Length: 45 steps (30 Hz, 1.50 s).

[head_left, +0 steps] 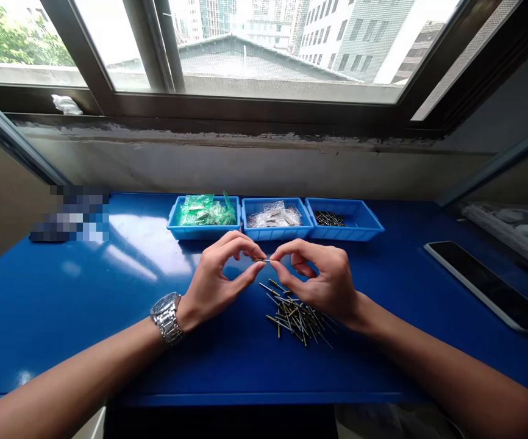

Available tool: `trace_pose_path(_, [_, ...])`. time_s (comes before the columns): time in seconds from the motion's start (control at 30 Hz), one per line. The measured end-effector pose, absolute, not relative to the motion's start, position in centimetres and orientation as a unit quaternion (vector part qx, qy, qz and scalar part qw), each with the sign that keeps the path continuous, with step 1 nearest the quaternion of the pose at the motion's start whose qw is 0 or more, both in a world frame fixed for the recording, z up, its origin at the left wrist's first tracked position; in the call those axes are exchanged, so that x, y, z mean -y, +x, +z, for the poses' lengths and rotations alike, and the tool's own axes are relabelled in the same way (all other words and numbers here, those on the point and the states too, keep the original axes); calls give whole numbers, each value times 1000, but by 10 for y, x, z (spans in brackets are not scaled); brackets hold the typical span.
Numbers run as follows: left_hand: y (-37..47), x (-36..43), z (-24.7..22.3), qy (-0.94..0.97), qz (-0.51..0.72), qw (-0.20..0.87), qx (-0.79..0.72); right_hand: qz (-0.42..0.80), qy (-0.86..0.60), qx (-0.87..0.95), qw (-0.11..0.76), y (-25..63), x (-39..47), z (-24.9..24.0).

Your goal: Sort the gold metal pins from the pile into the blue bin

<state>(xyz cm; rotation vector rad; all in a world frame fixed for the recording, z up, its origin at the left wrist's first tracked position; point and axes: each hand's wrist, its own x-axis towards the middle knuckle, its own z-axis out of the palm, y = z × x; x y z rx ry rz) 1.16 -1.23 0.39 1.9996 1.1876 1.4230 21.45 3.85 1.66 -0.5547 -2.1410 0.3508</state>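
Observation:
Between the fingertips of my left hand (pixel 221 274) and my right hand (pixel 321 274) is a small thin metal pin (pixel 266 260), brass-coloured toward the left and silver toward the right. Thumb and forefinger of each hand pinch one end of it, just above the table. Beneath and beside my right hand lies a loose pile of similar metal pins (pixel 298 317), with silver shanks and brass-coloured ends pointing many ways. Part of the pile is hidden by that hand. A metal watch (pixel 167 317) is on my left wrist.
Behind my hands stand three blue bins: the left bin (pixel 204 233) has green plastic packets, the middle bin (pixel 275 233) clear packets, the right bin (pixel 360 219) dark thin pieces. A phone (pixel 488 283) lies on the blue table (pixel 85 311) at right. A window is beyond.

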Motion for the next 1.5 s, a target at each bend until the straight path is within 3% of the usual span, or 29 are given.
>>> trace_pose_path(0.23, [14, 16, 3, 744, 475, 241, -403, 151, -170, 871, 435, 212, -35, 15])
trace_pose_path(0.47, [13, 15, 4, 723, 503, 222, -419, 174, -210, 857, 437, 214, -37, 17])
trace_pose_path(0.83, [13, 16, 5, 721, 521, 210, -405, 234, -211, 877, 364, 213, -44, 9])
trace_pose_path(1.23, [13, 14, 3, 719, 507, 207, -428, 154, -206, 852, 456, 213, -37, 17])
trace_pose_path(1.5, [15, 16, 2, 740, 482, 221, -413, 152, -166, 865, 449, 213, -35, 16])
